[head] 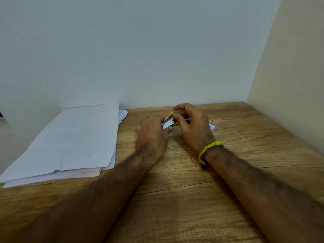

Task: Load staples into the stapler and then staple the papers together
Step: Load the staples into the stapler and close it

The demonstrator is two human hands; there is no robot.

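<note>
Both forearms cross the tabletop (192,199). Left hand (151,135) grips the stapler (169,122), fingers curled round it, hiding most of it. Right hand (192,126) pinches something thin at its top, staples unclear. Box (212,127) half hidden behind. Papers (70,139) stacked left, apart.

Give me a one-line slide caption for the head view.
Both hands, left hand and right hand, hold a yellow stapler above a wooden desk, papers stacked alongside.
</note>
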